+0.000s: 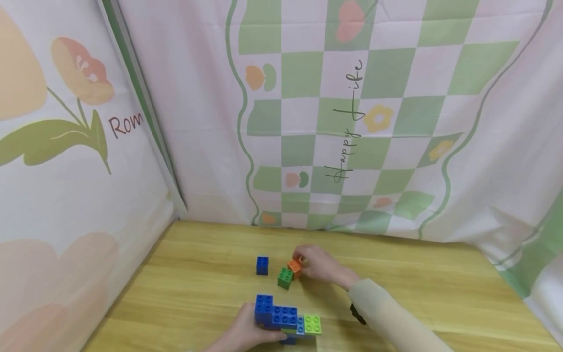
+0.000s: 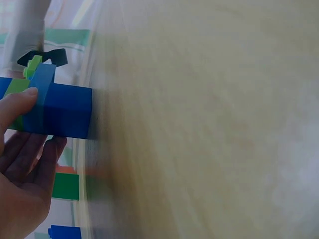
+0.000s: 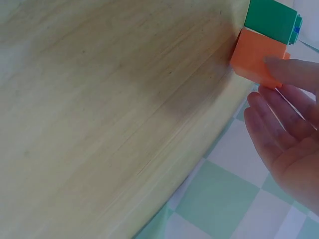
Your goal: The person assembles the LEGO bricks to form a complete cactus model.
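Near the table's front, my left hand (image 1: pixel 247 331) grips a stack of joined building bricks (image 1: pixel 284 317): dark blue, lighter blue and lime green, studs up. The left wrist view shows the thumb across the stack's (image 2: pixel 67 109) side and fingers under or behind it. Farther back, my right hand (image 1: pixel 323 265) pinches an orange building brick (image 1: pixel 295 268); in the right wrist view its thumb lies on the orange brick's (image 3: pixel 259 57) face. A green brick (image 1: pixel 285 278) stands against the orange one, and a blue brick (image 1: pixel 262 265) stands apart to their left.
The wooden table (image 1: pixel 198 278) ends at a patterned curtain (image 1: pixel 299 112) behind and a floral one (image 1: pixel 75 195) on the left. A dark band (image 1: pixel 357 314) shows by the right sleeve (image 1: pixel 387 313).
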### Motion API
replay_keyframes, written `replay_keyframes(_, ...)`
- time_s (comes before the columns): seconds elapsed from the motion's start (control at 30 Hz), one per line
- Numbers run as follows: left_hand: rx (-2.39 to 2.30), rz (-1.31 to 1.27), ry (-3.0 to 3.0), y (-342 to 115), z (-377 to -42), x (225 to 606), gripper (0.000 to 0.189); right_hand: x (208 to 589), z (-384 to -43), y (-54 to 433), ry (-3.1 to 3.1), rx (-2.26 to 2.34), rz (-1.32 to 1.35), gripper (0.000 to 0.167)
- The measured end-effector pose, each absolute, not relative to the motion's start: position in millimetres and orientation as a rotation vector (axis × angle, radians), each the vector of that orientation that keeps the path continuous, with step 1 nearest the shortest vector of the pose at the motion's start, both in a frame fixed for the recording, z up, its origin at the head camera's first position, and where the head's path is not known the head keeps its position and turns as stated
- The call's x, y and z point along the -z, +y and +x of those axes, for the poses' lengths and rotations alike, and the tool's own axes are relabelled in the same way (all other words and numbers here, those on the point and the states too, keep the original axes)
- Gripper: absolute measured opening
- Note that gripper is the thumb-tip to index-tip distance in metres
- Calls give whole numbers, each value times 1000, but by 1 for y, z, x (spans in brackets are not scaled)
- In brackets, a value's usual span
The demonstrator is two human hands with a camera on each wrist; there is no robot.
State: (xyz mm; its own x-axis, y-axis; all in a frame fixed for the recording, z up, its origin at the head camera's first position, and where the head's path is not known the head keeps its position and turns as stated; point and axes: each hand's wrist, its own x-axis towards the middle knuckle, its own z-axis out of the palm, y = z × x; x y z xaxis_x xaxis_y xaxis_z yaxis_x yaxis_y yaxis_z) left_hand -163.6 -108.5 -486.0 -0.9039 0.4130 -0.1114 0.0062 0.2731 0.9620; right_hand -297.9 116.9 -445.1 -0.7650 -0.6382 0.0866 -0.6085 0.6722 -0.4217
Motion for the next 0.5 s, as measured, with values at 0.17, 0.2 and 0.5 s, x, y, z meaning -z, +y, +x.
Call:
replay_keyframes(0.17, -1673, 404, 2204, -109, -164, 487, 49, 442, -294, 122, 2834, 675, -1075, 22)
replay_keyframes(0.2, -1673, 408, 2204, -109, -164, 486, 49, 441, -293, 123, 2836, 683, -1083, 21)
replay_keyframes(0.5, -1676, 418, 2211, -108, -163, 484, 51, 434, -282, 136, 2867, 670, -1141, 20)
